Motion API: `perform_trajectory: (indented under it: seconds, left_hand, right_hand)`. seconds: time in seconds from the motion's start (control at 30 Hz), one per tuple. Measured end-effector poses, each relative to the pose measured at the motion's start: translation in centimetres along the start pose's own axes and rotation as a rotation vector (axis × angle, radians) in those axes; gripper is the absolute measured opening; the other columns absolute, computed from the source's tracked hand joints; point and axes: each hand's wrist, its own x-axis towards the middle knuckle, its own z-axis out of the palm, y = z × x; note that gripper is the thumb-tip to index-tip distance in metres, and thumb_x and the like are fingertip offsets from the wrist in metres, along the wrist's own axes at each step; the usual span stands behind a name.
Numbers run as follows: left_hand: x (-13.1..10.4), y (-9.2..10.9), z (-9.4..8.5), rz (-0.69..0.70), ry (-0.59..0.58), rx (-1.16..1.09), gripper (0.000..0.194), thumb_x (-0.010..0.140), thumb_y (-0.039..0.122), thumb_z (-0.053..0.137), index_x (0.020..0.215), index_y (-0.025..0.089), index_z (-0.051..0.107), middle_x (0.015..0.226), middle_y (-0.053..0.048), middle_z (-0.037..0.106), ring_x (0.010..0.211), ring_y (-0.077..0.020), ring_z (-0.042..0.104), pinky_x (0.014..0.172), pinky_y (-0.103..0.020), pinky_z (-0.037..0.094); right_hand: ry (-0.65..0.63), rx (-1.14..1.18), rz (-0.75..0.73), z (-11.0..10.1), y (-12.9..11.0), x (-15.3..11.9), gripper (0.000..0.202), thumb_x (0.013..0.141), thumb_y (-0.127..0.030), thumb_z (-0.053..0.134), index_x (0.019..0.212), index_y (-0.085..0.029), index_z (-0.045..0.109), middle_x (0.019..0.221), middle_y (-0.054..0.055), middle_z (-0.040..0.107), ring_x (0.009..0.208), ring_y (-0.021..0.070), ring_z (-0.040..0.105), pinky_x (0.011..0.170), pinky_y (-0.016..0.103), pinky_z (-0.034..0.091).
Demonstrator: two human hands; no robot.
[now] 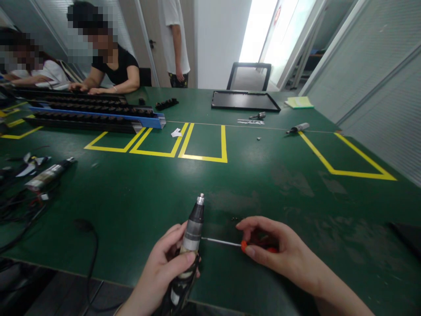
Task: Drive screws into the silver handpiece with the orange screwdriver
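Wrapped around the body of an electric screwdriver is my left hand; the tool's silver tip points up and away from me. My right hand pinches the red handle of a small screwdriver. Its thin metal shaft points left, and the end meets or nearly meets the side of the electric screwdriver. Several tiny dark screws lie on the green table just beyond my right hand.
Cables and another electric screwdriver lie at the left. Long black and blue rails are at the back left, near two seated people. A flat black panel, tools and yellow tape outlines are farther back. Another person stands behind.
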Motion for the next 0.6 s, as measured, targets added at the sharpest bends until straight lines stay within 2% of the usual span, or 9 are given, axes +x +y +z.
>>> perform_trajectory:
  seconds: [0.1,0.17,0.3,0.6]
  left_hand:
    - [0.05,-0.16,-0.2,0.006,-0.041,0.002,0.049,0.073,0.032,0.088,0.12,0.022,0.079,0.088,-0.003,0.064,0.067,-0.0178,0.064,0.056,-0.027,0.058]
    - [0.02,-0.13,-0.15,0.003,-0.038,-0.01,0.049,0.074,0.032,0.088,0.12,0.023,0.079,0.087,-0.003,0.064,0.067,-0.0175,0.064,0.055,-0.027,0.057]
    - [-0.11,0.27,0.35,-0.018,0.014,-0.036,0.047,0.072,0.032,0.089,0.117,0.022,0.08,0.085,-0.003,0.063,0.065,-0.017,0.065,0.054,-0.026,0.056]
    - [0.07,0.3,0.13,-0.001,-0.028,-0.032,0.047,0.073,0.031,0.087,0.119,0.021,0.079,0.082,-0.002,0.064,0.062,-0.0175,0.066,0.054,-0.027,0.056]
  right_hand:
    - [-0.057,0.028,0.1,0.0,-0.09,-0.09,0.038,0.088,-0.046,0.065,0.113,-0.017,0.069,0.083,0.005,0.07,0.067,0.0171,0.062,0.049,0.023,0.045]
    - [-0.102,0.015,0.15,0.03,-0.15,-0.09,0.033,0.09,-0.045,0.062,0.102,-0.016,0.071,0.073,0.003,0.067,0.056,0.0134,0.055,0.044,0.021,0.038]
    - [-0.1,-0.03,0.103,0.12,-0.58,0.04,0.025,0.086,-0.039,0.065,0.082,-0.015,0.071,0.06,-0.002,0.057,0.053,0.0109,0.046,0.047,0.022,0.034]
    - [-0.08,-0.004,0.082,0.22,-0.78,0.04,0.029,0.084,-0.044,0.067,0.083,-0.015,0.072,0.067,0.001,0.061,0.059,0.015,0.054,0.055,0.027,0.039]
